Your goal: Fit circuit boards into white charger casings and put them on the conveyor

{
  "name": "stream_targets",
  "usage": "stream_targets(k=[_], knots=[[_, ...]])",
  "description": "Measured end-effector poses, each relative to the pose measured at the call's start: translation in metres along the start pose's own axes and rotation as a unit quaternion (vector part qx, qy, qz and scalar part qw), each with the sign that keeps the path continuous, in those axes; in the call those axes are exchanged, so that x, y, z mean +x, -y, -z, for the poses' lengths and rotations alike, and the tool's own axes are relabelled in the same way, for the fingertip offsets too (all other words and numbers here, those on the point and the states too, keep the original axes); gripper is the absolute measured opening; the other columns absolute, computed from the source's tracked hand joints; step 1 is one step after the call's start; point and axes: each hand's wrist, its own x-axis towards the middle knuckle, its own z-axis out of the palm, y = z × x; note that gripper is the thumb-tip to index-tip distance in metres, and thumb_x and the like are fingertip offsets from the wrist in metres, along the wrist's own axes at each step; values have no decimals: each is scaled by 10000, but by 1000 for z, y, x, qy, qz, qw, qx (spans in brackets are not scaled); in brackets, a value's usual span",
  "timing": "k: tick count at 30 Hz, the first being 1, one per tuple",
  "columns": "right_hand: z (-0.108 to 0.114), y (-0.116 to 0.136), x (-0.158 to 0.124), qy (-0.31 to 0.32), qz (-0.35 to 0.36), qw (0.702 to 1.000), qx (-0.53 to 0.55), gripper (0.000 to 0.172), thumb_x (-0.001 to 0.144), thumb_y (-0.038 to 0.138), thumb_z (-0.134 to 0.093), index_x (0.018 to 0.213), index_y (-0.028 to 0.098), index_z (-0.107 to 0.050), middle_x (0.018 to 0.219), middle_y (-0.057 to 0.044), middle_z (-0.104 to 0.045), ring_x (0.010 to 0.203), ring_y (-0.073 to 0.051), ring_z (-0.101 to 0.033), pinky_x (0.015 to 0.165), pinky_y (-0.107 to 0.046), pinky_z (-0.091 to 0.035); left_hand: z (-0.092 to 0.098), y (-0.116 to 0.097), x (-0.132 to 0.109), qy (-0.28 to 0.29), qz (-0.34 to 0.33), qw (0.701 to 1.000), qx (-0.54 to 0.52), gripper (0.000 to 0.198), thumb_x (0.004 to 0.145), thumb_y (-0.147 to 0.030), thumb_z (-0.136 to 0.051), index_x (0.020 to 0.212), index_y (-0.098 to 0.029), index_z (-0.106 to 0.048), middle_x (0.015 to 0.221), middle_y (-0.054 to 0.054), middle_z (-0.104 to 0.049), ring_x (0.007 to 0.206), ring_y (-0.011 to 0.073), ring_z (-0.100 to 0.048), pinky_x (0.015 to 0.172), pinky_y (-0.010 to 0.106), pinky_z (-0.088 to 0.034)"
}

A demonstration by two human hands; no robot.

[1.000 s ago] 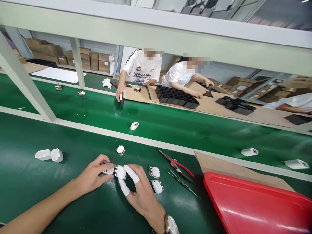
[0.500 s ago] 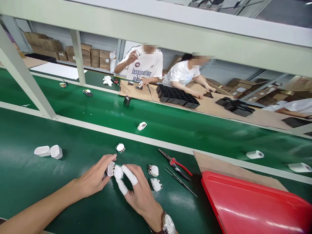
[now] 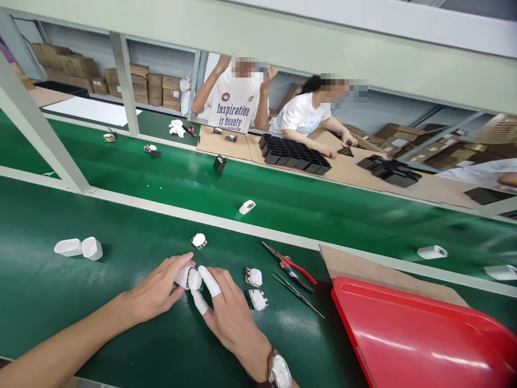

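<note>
White-topped circuit board (image 3: 194, 279) between left hand (image 3: 155, 288) and right hand (image 3: 230, 308), right at the mouth of a white casing (image 3: 182, 277); can't tell how deep in. Board pinched between right thumb and index finger, both in white covers (image 3: 210, 281). Casing gripped in left hand. In the way: fingers over part of both pieces.

Around, on green desk (image 3: 161, 355): one loose board (image 3: 198, 241) just beyond, paired boards (image 3: 253, 277) right of right hand, then pliers (image 3: 288, 267) and tweezers (image 3: 299, 293), then red bin (image 3: 420, 334) with cardboard sheet (image 3: 379, 269) behind. Side-by-side casings (image 3: 68, 247) far left, well apart from hands. Pale rail (image 3: 202, 219) between desk and green strip (image 3: 302, 215).

Count, desk: four white-topped boards, three white casings (held ones included), one pliers, one tweezers, one bin. Beyond rail: three white casings (image 3: 247, 207), one black box (image 3: 219, 164).
</note>
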Motion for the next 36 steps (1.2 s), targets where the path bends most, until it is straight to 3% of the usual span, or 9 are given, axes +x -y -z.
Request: stream_targets(k=[12, 16, 18, 20, 24, 28, 32, 36], knots=[[5, -7, -1, 11, -3, 997, 72, 544, 1043, 124, -520, 1564, 192, -379, 1322, -161, -654, 1167, -293, -643, 939, -485, -636, 2, 0, 3, 11, 27, 998, -57, 790, 1048, -188, -595, 1647, -387, -119, 1513, 76, -571, 1412, 270, -489, 1178, 563, -478], [2, -9, -4, -17, 33, 998, 50, 303, 992, 34, -519, 1244, 188, -587, 1335, -163, -648, 1147, -301, -630, 876, -491, -643, -2, 1, 2, 10, 21, 997, -72, 762, 1047, -182, -599, 1632, -390, -157, 1512, 74, -566, 1447, 263, -467, 1194, 560, -476], [-2, -9, -5, -28, 42, 997, 55, 238, 971, -3, -521, 1073, 198, -598, 1345, -162, -639, 1129, -298, -621, 834, -485, -638, -4, 2, 2, 9, 14, 997, -77, 756, 1045, -167, -594, 1630, -388, -170, 1516, 78, -550, 1456, 259, -468, 1201, 550, -477], [-6, -10, -5, -29, 40, 996, 70, 211, 977, 1, -539, 1024, 201, -584, 1357, -159, -630, 1131, -292, -616, 823, -478, -632, -5, 3, 1, 10, 17, 996, -87, 745, 1044, -152, -581, 1629, -385, -185, 1518, 89, -530, 1454, 256, -483, 1198, 543, -486], [-13, -13, -6, -32, 41, 994, 97, 183, 995, 36, -579, 1088, 194, -585, 1380, -165, -615, 1160, -284, -620, 869, -485, -633, -4, 4, 2, 7, 27, 995, -98, 694, 1047, -153, -569, 1612, -380, -238, 1506, 99, -512, 1425, 259, -522, 1173, 538, -515], [-14, -14, -6, -26, 38, 994, 102, 262, 998, 43, -575, 1204, 206, -583, 1420, -160, -594, 1219, -291, -611, 929, -504, -623, -3, 4, 3, 4, 12, 996, -90, 689, 1053, -188, -583, 1615, -376, -232, 1483, 93, -549, 1422, 263, -524, 1168, 534, -519], [-6, -13, 0, -11, 8, 989, 145, 386, 1021, 111, -601, 1378, 223, -507, 1312, -130, -649, 1160, -256, -645, 922, -455, -631, 0, 5, 1, 11, 2, 998, -58, 708, 1049, -192, -593, 1622, -369, -217, 1485, 91, -558, 1427, 279, -496, 1165, 546, -509], [5, -9, 5, -26, 8, 989, 142, 441, 1020, 132, -613, 1428, 240, -485, 1285, -124, -658, 1132, -242, -658, 925, -447, -628, 3, 5, 0, 16, 10, 999, -35, 663, 1043, -162, -587, 1600, -342, -276, 1485, 106, -548, 1410, 288, -499, 1157, 547, -509]])
